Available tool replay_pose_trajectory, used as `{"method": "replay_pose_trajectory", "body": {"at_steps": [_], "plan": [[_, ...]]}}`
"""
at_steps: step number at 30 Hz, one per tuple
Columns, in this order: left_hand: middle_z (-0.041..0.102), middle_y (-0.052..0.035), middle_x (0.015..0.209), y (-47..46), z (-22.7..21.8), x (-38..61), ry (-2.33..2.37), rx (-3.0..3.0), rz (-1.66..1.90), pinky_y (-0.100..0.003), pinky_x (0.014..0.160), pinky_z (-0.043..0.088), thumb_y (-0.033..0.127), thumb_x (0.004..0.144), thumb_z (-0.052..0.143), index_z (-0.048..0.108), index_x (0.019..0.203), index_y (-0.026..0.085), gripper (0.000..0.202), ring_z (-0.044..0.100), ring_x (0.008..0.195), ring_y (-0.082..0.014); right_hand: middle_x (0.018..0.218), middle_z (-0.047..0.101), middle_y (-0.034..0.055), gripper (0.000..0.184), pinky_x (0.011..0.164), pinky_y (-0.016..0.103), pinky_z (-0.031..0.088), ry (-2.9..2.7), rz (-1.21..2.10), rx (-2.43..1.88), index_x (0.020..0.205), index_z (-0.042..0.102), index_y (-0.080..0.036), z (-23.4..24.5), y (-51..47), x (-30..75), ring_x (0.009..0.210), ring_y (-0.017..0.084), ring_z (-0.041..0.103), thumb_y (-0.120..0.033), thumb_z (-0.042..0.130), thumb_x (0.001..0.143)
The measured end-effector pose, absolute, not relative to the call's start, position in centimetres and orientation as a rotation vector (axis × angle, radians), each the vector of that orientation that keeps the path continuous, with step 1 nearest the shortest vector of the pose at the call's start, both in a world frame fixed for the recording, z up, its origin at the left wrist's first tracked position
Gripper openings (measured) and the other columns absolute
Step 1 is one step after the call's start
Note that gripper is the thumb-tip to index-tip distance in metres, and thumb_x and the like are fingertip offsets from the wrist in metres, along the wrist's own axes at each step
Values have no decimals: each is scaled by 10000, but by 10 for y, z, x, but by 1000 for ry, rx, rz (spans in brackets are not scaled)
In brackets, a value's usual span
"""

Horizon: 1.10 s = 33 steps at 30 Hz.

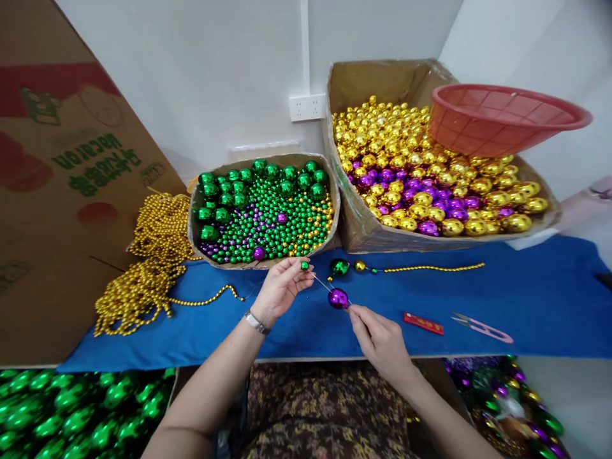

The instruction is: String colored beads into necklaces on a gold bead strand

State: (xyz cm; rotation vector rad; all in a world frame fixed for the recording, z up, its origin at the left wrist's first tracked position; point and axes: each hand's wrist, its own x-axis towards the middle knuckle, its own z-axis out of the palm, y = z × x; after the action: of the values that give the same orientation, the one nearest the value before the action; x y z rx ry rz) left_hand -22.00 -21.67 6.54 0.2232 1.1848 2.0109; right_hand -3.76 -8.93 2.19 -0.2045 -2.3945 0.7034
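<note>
My left hand pinches a small green bead between thumb and fingertips, just in front of the smaller box. A thin strand or needle runs from it through a large purple bead. On the other side of that bead, the fingers of my right hand are closed on the end of the strand. Behind lie a large green bead and a gold bead, in line with a string of small gold beads stretching right.
A cardboard box of green, purple and gold beads stands behind my hands. Right of it, a bigger box holds gold and purple beads under a red basket. Gold bead strings, a red packet and pink thread snips lie on the blue cloth.
</note>
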Motion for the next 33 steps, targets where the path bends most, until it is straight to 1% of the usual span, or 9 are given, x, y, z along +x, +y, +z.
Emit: {"method": "replay_pose_trajectory", "body": {"at_steps": [8, 15, 19, 22, 25, 28, 30, 32, 33], "plan": [[692, -61, 840, -214, 67, -218, 1242, 240, 2015, -254, 687, 558, 284, 735, 720, 637, 904, 121, 249, 676, 744, -143, 863, 718, 61, 217, 694, 251, 526, -2407, 692, -234, 977, 626, -193, 19, -88, -39, 723, 157, 682, -226, 416, 935], [687, -56, 829, -207, 66, -216, 1268, 230, 1986, -246, 673, 559, 288, 730, 722, 639, 898, 122, 250, 682, 747, -150, 890, 718, 61, 207, 706, 249, 527, -2408, 721, -244, 996, 622, -190, 17, -83, -35, 758, 158, 684, -215, 428, 928], [668, -41, 800, -204, 66, -209, 1350, 288, 1969, -254, 672, 550, 295, 695, 748, 643, 900, 133, 283, 676, 742, -156, 869, 717, 57, 214, 696, 240, 524, -2395, 712, -281, 975, 617, -196, 21, -84, -36, 741, 154, 686, -223, 411, 927], [650, -27, 811, -201, 62, -199, 1374, 278, 1948, -257, 671, 542, 290, 666, 769, 649, 939, 156, 327, 666, 742, -154, 782, 706, 38, 199, 610, 210, 497, -2377, 733, -346, 963, 586, -192, 22, -88, -41, 668, 137, 675, -225, 392, 930], [649, -43, 854, -196, 52, -188, 1341, 255, 1906, -244, 685, 531, 301, 698, 744, 664, 934, 157, 288, 645, 769, -146, 660, 660, 3, 203, 514, 192, 429, -2413, 748, -402, 905, 551, -195, 16, -88, -48, 566, 117, 637, -225, 354, 942], [655, -64, 970, -191, 39, -181, 1303, 201, 1887, -271, 737, 532, 338, 753, 692, 657, 939, 177, 248, 630, 871, -167, 632, 633, -11, 206, 518, 193, 398, -2492, 700, -422, 861, 536, -196, 5, -87, -55, 551, 110, 620, -204, 346, 941], [652, -65, 1027, -190, 31, -180, 1268, 127, 1871, -313, 743, 541, 363, 769, 670, 635, 963, 207, 252, 627, 891, -180, 666, 640, -9, 166, 532, 200, 397, -2596, 618, -413, 852, 543, -200, 3, -86, -59, 575, 119, 625, -198, 393, 923], [659, -57, 1022, -190, 24, -182, 1247, 52, 1870, -334, 723, 548, 371, 763, 673, 616, 974, 228, 261, 631, 866, -180, 801, 667, 9, 84, 552, 211, 411, -2715, 495, -364, 893, 564, -212, 12, -84, -60, 625, 133, 638, -224, 481, 888], [663, -50, 1008, -192, 21, -183, 1245, 21, 1879, -338, 720, 550, 369, 754, 682, 612, 970, 234, 264, 633, 857, -179, 884, 670, 18, 84, 567, 221, 423, -2759, 429, -317, 934, 574, -223, 21, -81, -60, 652, 140, 642, -247, 526, 869]]}}
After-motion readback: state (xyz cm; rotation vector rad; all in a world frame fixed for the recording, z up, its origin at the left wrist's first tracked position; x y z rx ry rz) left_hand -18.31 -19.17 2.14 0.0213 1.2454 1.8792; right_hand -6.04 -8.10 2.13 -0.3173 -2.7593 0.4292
